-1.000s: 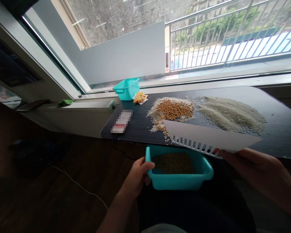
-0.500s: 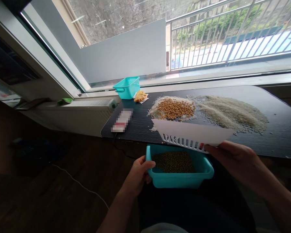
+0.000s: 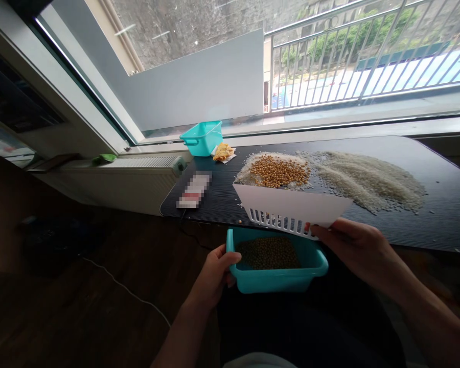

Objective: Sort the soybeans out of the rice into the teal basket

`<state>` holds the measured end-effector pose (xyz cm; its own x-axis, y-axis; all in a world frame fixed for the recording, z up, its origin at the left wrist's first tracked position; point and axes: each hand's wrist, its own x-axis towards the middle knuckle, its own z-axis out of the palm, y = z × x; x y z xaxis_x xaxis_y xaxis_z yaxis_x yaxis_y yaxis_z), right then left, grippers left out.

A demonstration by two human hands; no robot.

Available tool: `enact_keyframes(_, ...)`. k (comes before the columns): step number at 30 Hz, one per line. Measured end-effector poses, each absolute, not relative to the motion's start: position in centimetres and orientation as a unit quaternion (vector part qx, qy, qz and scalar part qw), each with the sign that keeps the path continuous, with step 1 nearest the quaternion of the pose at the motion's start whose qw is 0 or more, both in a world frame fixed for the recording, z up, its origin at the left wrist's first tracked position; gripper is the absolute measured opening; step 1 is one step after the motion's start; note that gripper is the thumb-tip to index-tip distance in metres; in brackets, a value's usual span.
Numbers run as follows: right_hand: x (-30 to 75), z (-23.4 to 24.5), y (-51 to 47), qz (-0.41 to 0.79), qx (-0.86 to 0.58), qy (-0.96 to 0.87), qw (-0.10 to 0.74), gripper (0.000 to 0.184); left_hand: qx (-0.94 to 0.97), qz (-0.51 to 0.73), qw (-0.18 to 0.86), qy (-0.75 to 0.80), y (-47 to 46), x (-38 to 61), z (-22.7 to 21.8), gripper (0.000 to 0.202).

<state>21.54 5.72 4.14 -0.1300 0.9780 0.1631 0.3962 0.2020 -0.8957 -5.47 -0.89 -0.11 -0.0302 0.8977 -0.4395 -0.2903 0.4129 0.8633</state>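
Note:
My left hand (image 3: 216, 266) grips the left end of a teal plastic bin (image 3: 276, 281), thumb over the rim. Soybeans (image 3: 272, 253) cover part of the bin's floor. The bin is just below the table's near edge. In my right hand (image 3: 348, 240) is a white card with a row of slots (image 3: 291, 204) along its lower edge, tilted on the table above the bin. Right behind the card lies a heap of soybeans (image 3: 278, 171) on white rice grains (image 3: 247, 171). A few loose beans and grains lie by the card's left end.
A larger pile of rice (image 3: 371, 179) spreads over the right of the dark table (image 3: 444, 214). At the back left stand a second teal bin (image 3: 203, 139) and a crumpled yellow item (image 3: 223, 152). A blurred-out pale object (image 3: 194, 190) lies left, beside a radiator (image 3: 145, 179).
The card in my right hand has moved left along the table edge. The bin in my left hand has shifted slightly left, and a loose bean now shows left of the card.

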Motion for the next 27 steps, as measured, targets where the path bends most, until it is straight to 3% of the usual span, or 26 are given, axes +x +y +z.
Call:
enact_keyframes(6,20.5,3.7,6.7,0.325,-0.519,-0.658,0.438,0.03,0.255,0.488,0.618,0.561,-0.9,-6.0,0.4,0.035)
enact_keyframes(17,16.9,3.2,7.3,0.389,-0.425,-0.728,0.372,0.033,0.236,0.509,0.586,0.585,-1.7,-8.7,1.0,0.035)
enact_keyframes(23,23.1,3.9,5.4,0.302,-0.563,-0.631,0.44,0.032,0.242,0.496,0.613,0.565,-1.5,-6.5,0.9,0.033)
enact_keyframes(27,26.1,3.8,5.5,0.262,-0.631,-0.586,0.436,0.032,0.265,0.462,0.648,0.544,-0.8,-3.9,0.5,0.032)
